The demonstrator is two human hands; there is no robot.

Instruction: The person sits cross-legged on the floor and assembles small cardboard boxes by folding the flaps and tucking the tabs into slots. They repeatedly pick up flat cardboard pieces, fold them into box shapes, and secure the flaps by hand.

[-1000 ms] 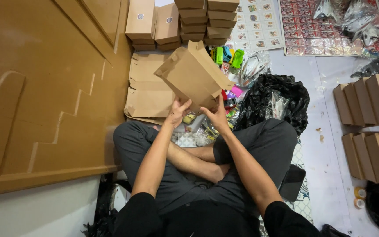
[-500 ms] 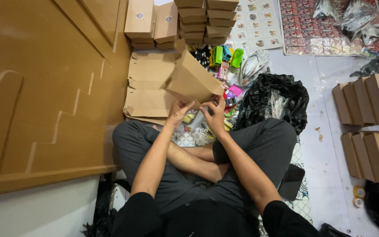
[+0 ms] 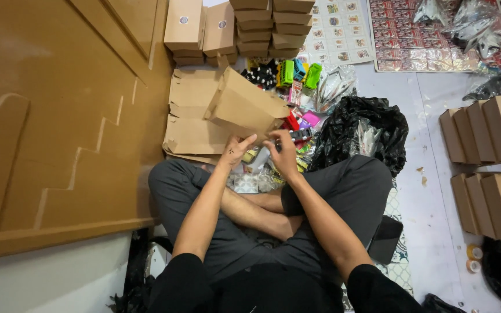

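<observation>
Your plain brown cardboard box [image 3: 244, 107], half folded, lies just beyond both sets of fingertips, over a stack of flat brown cardboard blanks [image 3: 191, 119]; its long axis runs from far-left down to near-right, tilted. Your left hand [image 3: 236, 150] has fingers spread against the box's near lower edge; your right hand [image 3: 282, 153] curls its fingers on the near-right corner; both touch it, the right slightly nearer the corner. Small coloured plastic toys [image 3: 297, 75] lie beyond, to the right.

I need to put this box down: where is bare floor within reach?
Bare floor lies between the black bag and the closed boxes on the right. Ahead it is crowded: toys, flat cartons.
</observation>
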